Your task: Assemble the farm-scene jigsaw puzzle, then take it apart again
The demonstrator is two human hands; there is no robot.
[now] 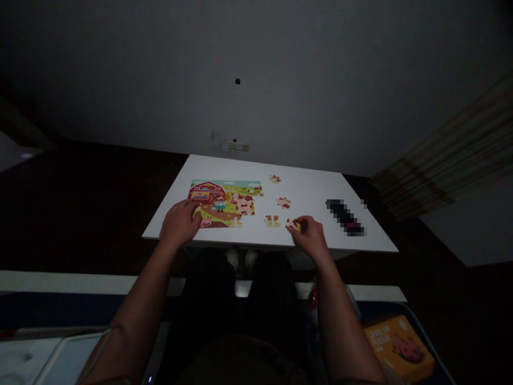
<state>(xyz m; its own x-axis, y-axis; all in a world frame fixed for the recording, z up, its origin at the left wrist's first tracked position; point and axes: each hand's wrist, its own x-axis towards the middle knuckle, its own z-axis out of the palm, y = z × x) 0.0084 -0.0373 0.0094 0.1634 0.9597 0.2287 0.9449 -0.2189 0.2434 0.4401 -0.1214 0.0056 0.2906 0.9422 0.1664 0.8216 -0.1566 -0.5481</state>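
A partly assembled farm jigsaw puzzle (224, 203) lies on the white table (316, 187), showing a red barn, a farmer, a pig and brown-spotted cow patches. My left hand (180, 222) rests on the puzzle's lower right part, fingertips on the pieces, with nothing visibly held. My right hand (309, 236) pinches a yellow and red jigsaw piece (293, 224) between its fingers. Loose pieces lie to the right of the puzzle: one (274, 178) near the far edge, one (283, 202) mid-table and one (272, 221) just beside my right hand.
A blurred dark oblong object (344, 217) lies at the table's right. Below the table are my knees and feet. An orange box (398, 347) with a pig picture sits low at right, and a curtain (441, 160) hangs at right.
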